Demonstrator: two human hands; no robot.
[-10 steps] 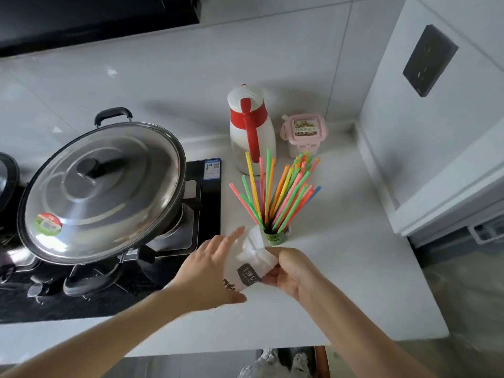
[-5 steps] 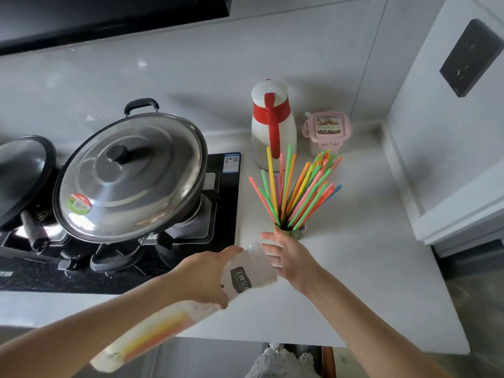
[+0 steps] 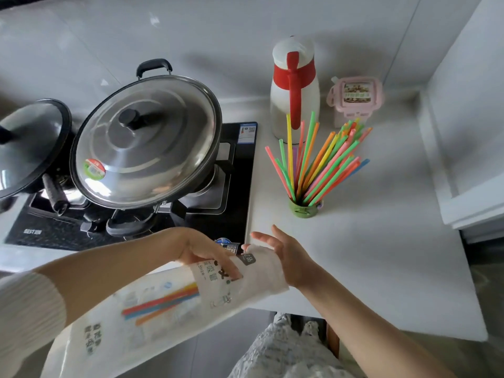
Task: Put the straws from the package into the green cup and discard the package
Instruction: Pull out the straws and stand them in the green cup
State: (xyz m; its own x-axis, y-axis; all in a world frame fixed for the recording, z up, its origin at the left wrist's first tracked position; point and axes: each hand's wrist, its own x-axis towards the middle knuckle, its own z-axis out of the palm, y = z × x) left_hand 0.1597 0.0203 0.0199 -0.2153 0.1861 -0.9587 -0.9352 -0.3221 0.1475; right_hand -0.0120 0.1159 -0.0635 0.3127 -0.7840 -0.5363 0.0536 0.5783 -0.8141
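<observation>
Left hand (image 3: 203,253): closed on the package (image 3: 169,301) near its open end; right hand (image 3: 283,252): fingers now spread, released from the mouth it pinched a moment ago, palm beside the bag. Package: swung long and slack toward the near left, off the counter edge (image 3: 409,296); its printed panel shows coloured straw stripes, and whether real ones remain inside cannot be told. Straws (image 3: 319,165): fanned in the green cup (image 3: 305,210), far right of the hands. Judgement: filling appears done; discarding remains.

Left hand (image 3: 201,255) grips the straw package (image 3: 169,304); right hand (image 3: 286,255) spread open beside it; straws (image 3: 316,165) stand in the green cup (image 3: 305,210)
</observation>
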